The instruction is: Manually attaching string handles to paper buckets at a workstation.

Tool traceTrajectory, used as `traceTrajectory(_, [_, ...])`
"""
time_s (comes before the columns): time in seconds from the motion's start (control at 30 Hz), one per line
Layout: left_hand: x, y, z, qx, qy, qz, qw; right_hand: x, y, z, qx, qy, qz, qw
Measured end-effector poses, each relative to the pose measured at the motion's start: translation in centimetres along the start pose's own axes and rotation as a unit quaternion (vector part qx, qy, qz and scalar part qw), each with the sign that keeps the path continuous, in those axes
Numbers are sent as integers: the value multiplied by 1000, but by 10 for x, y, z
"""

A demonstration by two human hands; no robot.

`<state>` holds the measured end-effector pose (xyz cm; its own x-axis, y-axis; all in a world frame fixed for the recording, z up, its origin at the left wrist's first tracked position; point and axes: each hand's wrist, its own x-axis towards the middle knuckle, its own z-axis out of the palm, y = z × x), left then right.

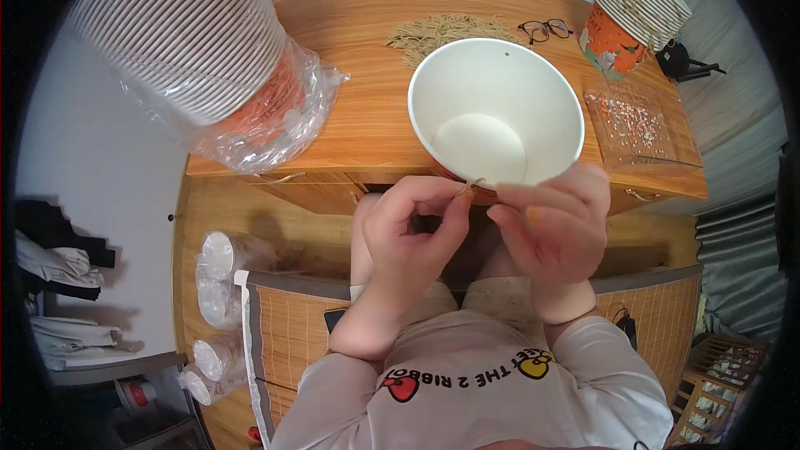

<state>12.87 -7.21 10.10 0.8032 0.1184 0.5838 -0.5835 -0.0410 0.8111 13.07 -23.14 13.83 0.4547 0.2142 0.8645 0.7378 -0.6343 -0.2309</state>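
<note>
A large paper bucket (479, 96), white inside, is tilted toward me at the near edge of the wooden table. A small hole shows near its far rim. My left hand (417, 221) is closed at the bucket's near rim, thumb and forefinger pinching a thin piece of twine (477, 182). Just to the right, my right hand (558, 225) is closed too, with thumb and fingertips at the same rim. What its fingertips hold is too small and blurred to make out. Behind the bucket lies a pile of tan twine pieces (450, 33).
On the table's left stands a tall stack of buckets (187, 33) in clear plastic. Eyeglasses (546, 30) lie at the back, near a stack of orange-printed buckets with twine (633, 12). A clear tray (637, 129) holds small orange and white pieces. Wrapped white stacks (218, 254) stand on the floor.
</note>
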Motion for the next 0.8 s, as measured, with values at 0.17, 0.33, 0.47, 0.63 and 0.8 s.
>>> traceTrajectory(0.17, [-2,2,2,-16,-14,-17,1000,-11,2,10,-14,7,-32,999])
traceTrajectory(0.33, [-5,-2,-2,55,-12,63,996,-6,0,8,-3,-28,-6,1000])
traceTrajectory(0.47, [-10,-5,-2,46,0,62,997,-5,-1,7,-2,-49,7,999])
traceTrajectory(0.63, [-9,-4,-2,92,10,91,992,-7,-4,5,-11,-49,11,999])
traceTrajectory(0.8, [-7,-2,-1,123,30,133,983,-8,-3,5,-15,-41,-10,999])
